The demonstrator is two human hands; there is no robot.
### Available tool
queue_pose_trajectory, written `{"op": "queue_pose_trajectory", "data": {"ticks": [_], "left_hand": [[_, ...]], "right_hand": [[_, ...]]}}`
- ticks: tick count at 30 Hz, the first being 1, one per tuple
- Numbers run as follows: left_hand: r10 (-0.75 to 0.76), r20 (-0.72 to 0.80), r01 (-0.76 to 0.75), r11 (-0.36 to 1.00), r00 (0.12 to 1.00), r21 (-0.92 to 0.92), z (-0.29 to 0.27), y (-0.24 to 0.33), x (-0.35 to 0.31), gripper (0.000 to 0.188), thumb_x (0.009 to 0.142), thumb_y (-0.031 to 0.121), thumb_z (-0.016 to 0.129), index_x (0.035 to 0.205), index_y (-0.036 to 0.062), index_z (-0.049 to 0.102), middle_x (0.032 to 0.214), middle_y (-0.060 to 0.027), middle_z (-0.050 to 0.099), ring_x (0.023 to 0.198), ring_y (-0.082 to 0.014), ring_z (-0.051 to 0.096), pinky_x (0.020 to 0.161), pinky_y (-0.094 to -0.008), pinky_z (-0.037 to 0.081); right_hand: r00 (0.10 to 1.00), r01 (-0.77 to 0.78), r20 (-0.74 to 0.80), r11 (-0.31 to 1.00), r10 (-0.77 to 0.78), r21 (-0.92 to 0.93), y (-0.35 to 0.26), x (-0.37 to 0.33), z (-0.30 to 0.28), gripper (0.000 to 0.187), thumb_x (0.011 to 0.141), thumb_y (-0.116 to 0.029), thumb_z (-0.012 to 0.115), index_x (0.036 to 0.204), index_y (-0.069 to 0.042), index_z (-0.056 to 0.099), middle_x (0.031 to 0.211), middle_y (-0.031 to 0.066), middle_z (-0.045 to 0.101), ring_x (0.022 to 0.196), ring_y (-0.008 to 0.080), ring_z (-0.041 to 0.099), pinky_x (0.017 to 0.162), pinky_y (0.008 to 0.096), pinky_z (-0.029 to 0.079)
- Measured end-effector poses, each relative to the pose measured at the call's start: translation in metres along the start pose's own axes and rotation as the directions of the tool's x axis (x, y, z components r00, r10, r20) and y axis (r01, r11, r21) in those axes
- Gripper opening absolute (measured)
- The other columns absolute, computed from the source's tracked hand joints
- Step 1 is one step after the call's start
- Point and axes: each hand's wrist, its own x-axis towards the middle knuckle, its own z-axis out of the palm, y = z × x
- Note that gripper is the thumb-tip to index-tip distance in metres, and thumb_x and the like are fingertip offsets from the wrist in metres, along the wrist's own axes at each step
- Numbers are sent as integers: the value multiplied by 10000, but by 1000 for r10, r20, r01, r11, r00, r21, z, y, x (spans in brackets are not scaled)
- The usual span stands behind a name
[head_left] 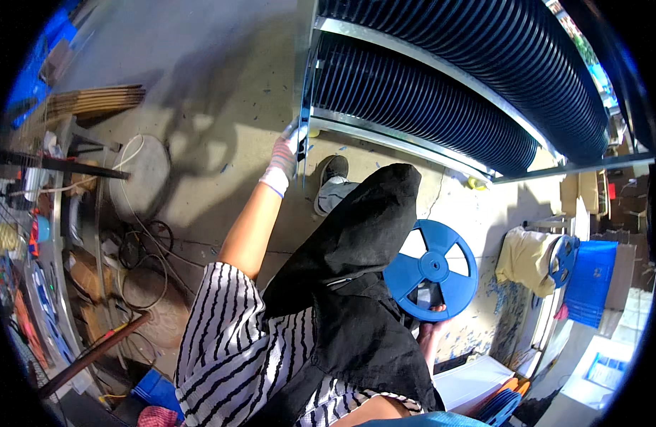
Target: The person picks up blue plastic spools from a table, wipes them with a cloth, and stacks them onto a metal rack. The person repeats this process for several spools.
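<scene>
My left hand (282,160), in a white and grey striped glove, reaches forward and is closed round the upright metal post (306,107) of a rack. Low at my right side, my right hand (429,333) grips a blue plastic reel (459,277) by its lower rim. Round and flat, the reel has wide cut-out windows and a small centre hole. Fingertips show through its lower window, while the rest of that hand is partly behind the rim. Two rows of closely packed black reels (413,92) fill the rack ahead of me.
Metal rails (413,146) run along the rack's near side. Leftward, cables (139,235) lie on the floor beside a cluttered shelf (57,235). Flattened cardboard (93,101) lies farther off. At right are a beige sack (524,260), a blue crate (590,281) and a white box (474,381).
</scene>
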Motion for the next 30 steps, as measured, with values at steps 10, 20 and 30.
{"op": "queue_pose_trajectory", "data": {"ticks": [10,20,30], "left_hand": [[-9,-46,14,994,999,104,42,59,34,393,842,504,588,979,136,616,843,-60,618,668,-187,538,618,-342,440],[284,156,-296,953,946,60,44,66,38,592,844,554,593,1167,57,604,976,-36,652,841,-117,570,807,-248,436],[766,55,-685,537,641,492,58,31,46,480,925,394,561,1251,43,547,1111,-75,634,970,-162,576,902,-310,437]], "right_hand": [[991,130,6,986,-130,-106,-2,-14,12,519,902,-602,383,765,-115,499,586,-4,494,516,118,499,483,251,473],[985,145,122,967,-121,-211,-11,28,-8,392,925,-471,456,888,-101,578,677,8,566,618,113,549,567,240,509],[999,32,37,989,-27,-147,-14,-21,25,306,915,-416,471,850,-132,566,675,-23,542,574,88,531,523,218,491]]}}
